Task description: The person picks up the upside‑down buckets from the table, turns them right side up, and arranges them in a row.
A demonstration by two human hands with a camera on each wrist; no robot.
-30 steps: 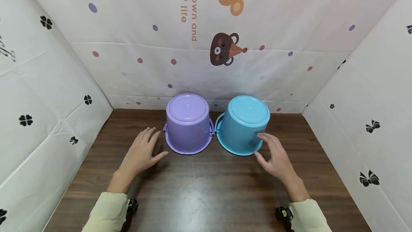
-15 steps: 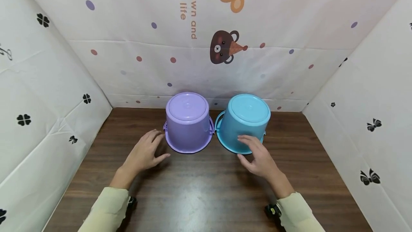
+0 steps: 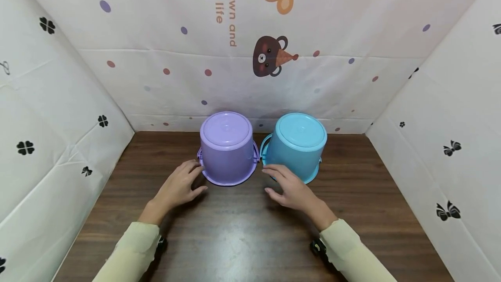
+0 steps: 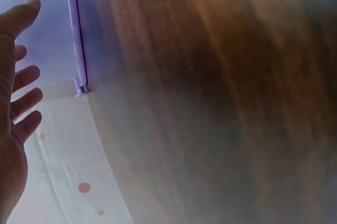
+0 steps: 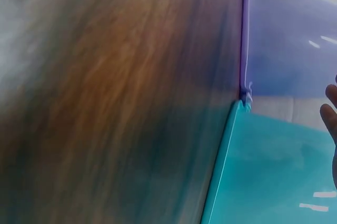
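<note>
Two plastic buckets stand upside down side by side at the back of the table, a purple bucket [image 3: 227, 162] and a light blue bucket [image 3: 297, 153] to its right. My left hand [image 3: 178, 190] is at the purple bucket's lower left, fingers loosely bent and thumb apart; whether a fingertip touches the rim I cannot tell. In the left wrist view its fingers [image 4: 26, 100] are spread and hold nothing. My right hand [image 3: 291, 190] hovers before the blue bucket, fingertips pointing left near the gap between the buckets. It grips nothing and hides part of the blue rim.
The brown wood-grain table [image 3: 235, 238] reaches back to a white cloth wall [image 3: 156, 21] printed with bears and dots. White side walls with black clover and bow prints stand at the left [image 3: 51, 112] and right [image 3: 438, 112]. Both buckets have hinged handles.
My right hand has moved left, from the blue bucket's right side across its front to near the gap. The left hand has shifted slightly right, closer to the purple bucket. The buckets have stayed put.
</note>
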